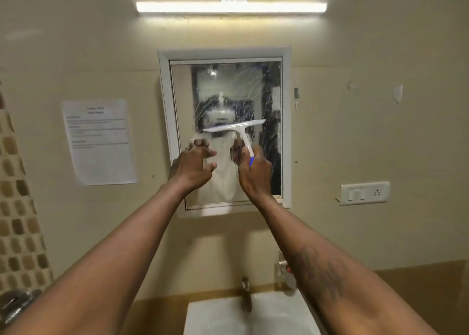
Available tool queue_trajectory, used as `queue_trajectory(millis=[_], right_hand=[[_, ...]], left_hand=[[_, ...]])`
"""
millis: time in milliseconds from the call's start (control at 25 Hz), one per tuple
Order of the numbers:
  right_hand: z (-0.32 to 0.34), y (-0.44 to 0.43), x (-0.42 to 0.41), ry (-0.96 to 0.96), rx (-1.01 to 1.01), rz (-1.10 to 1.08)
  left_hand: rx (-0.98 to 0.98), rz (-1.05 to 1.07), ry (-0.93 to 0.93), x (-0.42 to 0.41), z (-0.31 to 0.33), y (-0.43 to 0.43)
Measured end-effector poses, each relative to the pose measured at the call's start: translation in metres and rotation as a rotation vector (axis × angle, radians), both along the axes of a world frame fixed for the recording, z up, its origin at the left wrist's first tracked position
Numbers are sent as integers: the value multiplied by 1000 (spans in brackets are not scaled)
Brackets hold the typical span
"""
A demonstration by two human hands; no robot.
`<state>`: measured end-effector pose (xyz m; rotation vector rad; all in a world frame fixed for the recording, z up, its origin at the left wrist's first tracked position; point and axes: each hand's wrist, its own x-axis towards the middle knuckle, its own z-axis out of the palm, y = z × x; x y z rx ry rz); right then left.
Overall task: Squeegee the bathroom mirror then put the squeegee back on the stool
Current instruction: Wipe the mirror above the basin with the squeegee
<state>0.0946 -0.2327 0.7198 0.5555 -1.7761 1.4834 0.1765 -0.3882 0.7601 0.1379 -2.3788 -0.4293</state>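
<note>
Fingers of the right hand (pixel 255 174) are clamped round the handle of a white plastic T-shaped squeegee (pixel 234 126), gripping it low down, where a blue section of the handle shows just above the knuckles. The squeegee's long, thin blade lies against the glass of a rectangular white-framed wall mirror (pixel 233 91) at about mid-height. It runs from left of centre towards the right edge and tilts slightly, its right end higher. The short handle drops from the blade's middle down into the hand.

Above the blade the glass is streaked and dotted with wet smears and droplets. Below it, towards the bottom edge, the glass looks smoother. Whether the blade presses on the glass or only lies close to it cannot be told.

The left hand (pixel 193 167) is raised near the mirror's lower left part, beside its left edge. Its fingers are bent and spread apart, holding nothing, and their reflection shows just above them. Whether the fingertips touch the glass is unclear.

A lit tube light (pixel 231 7) hangs above the mirror. A printed paper notice (pixel 99 141) is stuck to the beige wall on the left, and a white switch plate (pixel 364 192) sits on the right. Below are a white basin (pixel 218 317) and a metal tap (pixel 246 296).
</note>
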Motion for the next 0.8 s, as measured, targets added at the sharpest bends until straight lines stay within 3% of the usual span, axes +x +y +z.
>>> queue_trajectory(millis=[160, 400, 800], right_hand=[[57, -14, -16, 77, -98, -82], [117, -6, -45, 159, -72, -207], [140, -10, -69, 178, -21, -172]], left_hand=[[-144, 37, 103, -14, 48, -14], [-228, 55, 224, -29, 100, -15], [-281, 96, 290, -37, 132, -8]])
